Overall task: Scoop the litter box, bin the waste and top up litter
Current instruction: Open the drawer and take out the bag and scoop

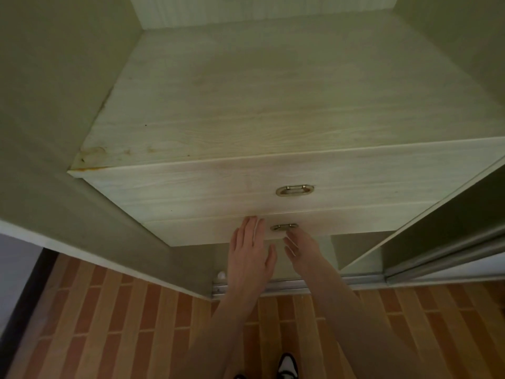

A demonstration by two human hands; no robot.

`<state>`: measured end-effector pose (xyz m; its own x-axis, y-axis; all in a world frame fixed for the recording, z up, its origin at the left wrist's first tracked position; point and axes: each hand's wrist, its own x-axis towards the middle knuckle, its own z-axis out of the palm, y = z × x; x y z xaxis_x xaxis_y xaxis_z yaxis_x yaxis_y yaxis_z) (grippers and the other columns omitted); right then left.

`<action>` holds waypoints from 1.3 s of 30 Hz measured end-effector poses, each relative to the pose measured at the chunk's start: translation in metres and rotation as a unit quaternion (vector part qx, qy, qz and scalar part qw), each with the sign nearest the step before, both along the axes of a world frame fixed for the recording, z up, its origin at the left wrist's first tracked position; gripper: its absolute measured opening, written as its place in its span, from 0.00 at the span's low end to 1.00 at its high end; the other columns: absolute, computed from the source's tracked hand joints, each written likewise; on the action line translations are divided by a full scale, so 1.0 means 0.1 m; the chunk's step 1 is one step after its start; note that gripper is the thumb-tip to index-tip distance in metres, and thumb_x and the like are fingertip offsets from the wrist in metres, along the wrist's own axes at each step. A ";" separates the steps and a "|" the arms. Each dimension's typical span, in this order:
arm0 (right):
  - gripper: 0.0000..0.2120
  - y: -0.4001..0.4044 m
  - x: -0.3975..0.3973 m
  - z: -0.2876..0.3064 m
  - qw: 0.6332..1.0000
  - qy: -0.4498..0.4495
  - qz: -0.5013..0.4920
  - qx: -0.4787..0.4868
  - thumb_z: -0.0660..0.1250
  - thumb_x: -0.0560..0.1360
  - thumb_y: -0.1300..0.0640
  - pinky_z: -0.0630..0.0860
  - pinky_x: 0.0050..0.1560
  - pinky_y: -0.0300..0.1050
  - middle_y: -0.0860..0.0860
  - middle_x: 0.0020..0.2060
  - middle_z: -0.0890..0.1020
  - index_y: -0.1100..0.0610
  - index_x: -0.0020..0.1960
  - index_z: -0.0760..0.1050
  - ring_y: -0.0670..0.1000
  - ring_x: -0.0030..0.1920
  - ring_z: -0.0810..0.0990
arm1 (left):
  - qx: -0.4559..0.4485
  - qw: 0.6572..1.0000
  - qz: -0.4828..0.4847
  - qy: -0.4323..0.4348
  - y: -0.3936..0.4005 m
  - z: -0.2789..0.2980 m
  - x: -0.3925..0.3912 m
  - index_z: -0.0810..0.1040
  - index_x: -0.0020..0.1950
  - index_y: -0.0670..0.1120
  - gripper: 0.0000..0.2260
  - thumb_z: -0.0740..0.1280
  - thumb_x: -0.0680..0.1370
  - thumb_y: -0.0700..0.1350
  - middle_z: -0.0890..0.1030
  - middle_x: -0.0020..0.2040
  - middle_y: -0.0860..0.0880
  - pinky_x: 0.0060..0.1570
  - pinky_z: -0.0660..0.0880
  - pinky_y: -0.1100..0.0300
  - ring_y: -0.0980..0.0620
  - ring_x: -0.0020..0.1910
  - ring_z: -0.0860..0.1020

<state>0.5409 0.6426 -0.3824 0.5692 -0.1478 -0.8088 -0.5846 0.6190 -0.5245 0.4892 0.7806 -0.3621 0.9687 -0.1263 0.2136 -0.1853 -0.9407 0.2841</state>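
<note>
No litter box, scoop, bin or litter shows in the head view. I face a pale wood-grain drawer unit set inside a wardrobe. My left hand (pixel 250 248) lies flat, fingers together and extended, against the front of the lower drawer (pixel 191 231). My right hand (pixel 299 248) is just below that drawer's small metal handle (pixel 283 227), fingers extended toward it and holding nothing. The upper drawer (pixel 191 187) is shut and has an oval metal handle (pixel 294 190).
The unit's top (pixel 259 99) forms a bare shelf with stains at its front-left corner. A sliding door (pixel 451 242) and its floor track (pixel 300 284) stand at the right. An orange brick-pattern floor (pixel 109 324) lies below, with my shoe (pixel 287 365) at the bottom edge.
</note>
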 end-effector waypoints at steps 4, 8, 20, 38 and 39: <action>0.03 0.05 0.10 -0.02 1.000 0.015 -0.004 0.024 0.66 0.80 0.56 0.73 0.47 0.43 0.51 0.57 0.80 0.53 0.51 0.78 0.49 0.52 0.80 | 0.017 1.000 -0.003 -0.005 -0.01 0.00 -0.01 0.67 0.78 0.42 0.25 0.59 0.82 0.51 0.72 0.77 0.43 0.75 0.68 0.43 0.44 0.78 0.68; 0.03 0.05 0.07 -0.05 1.000 0.017 0.000 0.009 0.68 0.79 0.55 0.73 0.36 0.39 0.51 0.47 0.79 0.54 0.49 0.78 0.47 0.44 0.79 | 0.023 1.000 -0.003 0.003 -0.04 0.03 -0.02 0.67 0.78 0.42 0.26 0.63 0.82 0.50 0.71 0.77 0.43 0.76 0.67 0.42 0.44 0.79 0.67; 0.12 0.02 -0.14 -0.06 0.983 -0.086 0.080 -0.144 0.61 0.84 0.58 0.64 0.20 0.29 0.52 0.36 0.78 0.58 0.44 0.78 0.38 0.22 0.74 | 0.032 0.998 0.046 0.023 -0.06 0.20 -0.05 0.68 0.77 0.43 0.26 0.64 0.81 0.50 0.73 0.75 0.44 0.76 0.66 0.46 0.44 0.76 0.68; 0.13 0.00 -0.94 -0.02 0.955 -0.082 0.150 -0.242 0.60 0.84 0.56 0.71 0.46 0.47 0.55 0.37 0.79 0.59 0.44 0.77 0.53 0.40 0.75 | 0.053 0.997 0.014 0.045 -0.02 0.20 -0.40 0.71 0.76 0.47 0.24 0.67 0.81 0.53 0.75 0.74 0.47 0.79 0.58 0.47 0.46 0.76 0.70; 0.14 0.00 -0.99 -0.02 0.954 -0.080 0.155 -0.243 0.60 0.85 0.55 0.70 0.46 0.47 0.55 0.37 0.78 0.59 0.43 0.76 0.54 0.40 0.75 | 0.053 0.998 0.012 0.042 -0.01 0.21 -0.44 0.72 0.75 0.47 0.24 0.67 0.81 0.53 0.76 0.73 0.47 0.78 0.58 0.48 0.46 0.75 0.72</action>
<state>0.4419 0.6422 -0.3841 0.7572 -0.2879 -0.5862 -0.5883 0.0892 -0.8037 0.4453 0.7791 -0.3411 0.9856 -0.1205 0.1183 -0.1421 -0.9703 0.1955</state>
